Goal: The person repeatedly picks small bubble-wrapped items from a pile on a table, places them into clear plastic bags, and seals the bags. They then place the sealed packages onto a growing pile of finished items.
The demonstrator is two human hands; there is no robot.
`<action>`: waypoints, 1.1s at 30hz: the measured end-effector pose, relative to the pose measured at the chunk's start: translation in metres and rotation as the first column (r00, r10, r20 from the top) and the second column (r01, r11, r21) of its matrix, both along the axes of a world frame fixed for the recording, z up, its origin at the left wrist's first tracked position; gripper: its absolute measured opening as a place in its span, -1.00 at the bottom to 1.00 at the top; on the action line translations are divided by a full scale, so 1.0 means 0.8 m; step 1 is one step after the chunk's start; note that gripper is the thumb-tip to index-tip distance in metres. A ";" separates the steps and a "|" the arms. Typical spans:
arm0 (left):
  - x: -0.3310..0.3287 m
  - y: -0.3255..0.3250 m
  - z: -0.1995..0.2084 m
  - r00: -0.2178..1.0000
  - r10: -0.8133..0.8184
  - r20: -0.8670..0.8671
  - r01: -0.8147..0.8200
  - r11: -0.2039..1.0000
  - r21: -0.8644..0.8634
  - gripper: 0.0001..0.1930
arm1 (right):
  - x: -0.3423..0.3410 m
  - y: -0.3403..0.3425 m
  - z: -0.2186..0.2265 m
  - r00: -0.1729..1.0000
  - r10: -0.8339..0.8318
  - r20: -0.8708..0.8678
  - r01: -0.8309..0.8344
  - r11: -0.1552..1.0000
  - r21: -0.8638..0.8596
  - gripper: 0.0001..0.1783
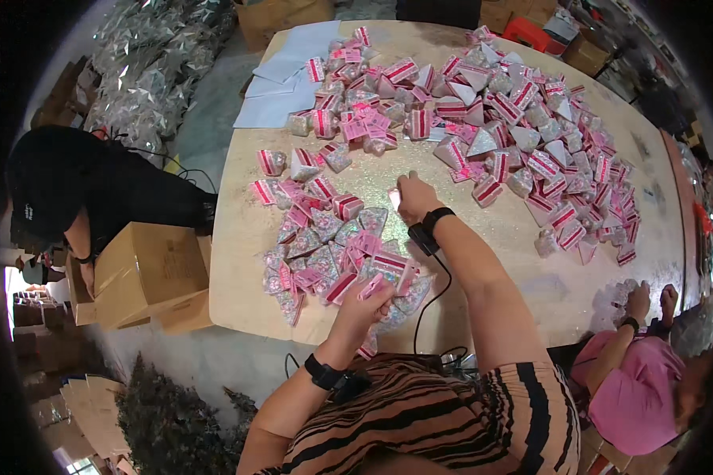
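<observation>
The left hand's (367,305) thumb and fingers pinch a pink piece (374,286) above the nearer heap of glittery packets (325,226). The right hand's (416,198) fingers curl beside a small bright patch (395,198); whether they grip it, I cannot tell. A larger heap (523,119) spreads beyond, and a black cable (430,305) trails below the right wrist. The left hand hides packets beneath; glare blurs the patch. Pale sheets (281,99) lie on the wooden table (242,261). Around it are a person in black (139,186), a cardboard box (162,265) and a person in pink (634,388).
</observation>
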State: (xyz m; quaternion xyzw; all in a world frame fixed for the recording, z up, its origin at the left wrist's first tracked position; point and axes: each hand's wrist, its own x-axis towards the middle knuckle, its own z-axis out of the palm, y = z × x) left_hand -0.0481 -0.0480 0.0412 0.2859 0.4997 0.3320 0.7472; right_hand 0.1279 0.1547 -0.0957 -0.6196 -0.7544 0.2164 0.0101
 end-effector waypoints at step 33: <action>-0.044 -0.026 0.061 0.892 -0.168 0.419 0.086 0.975 0.207 -0.77 | -0.010 -0.345 0.235 0.461 0.009 -0.887 0.319 0.931 0.175 -0.85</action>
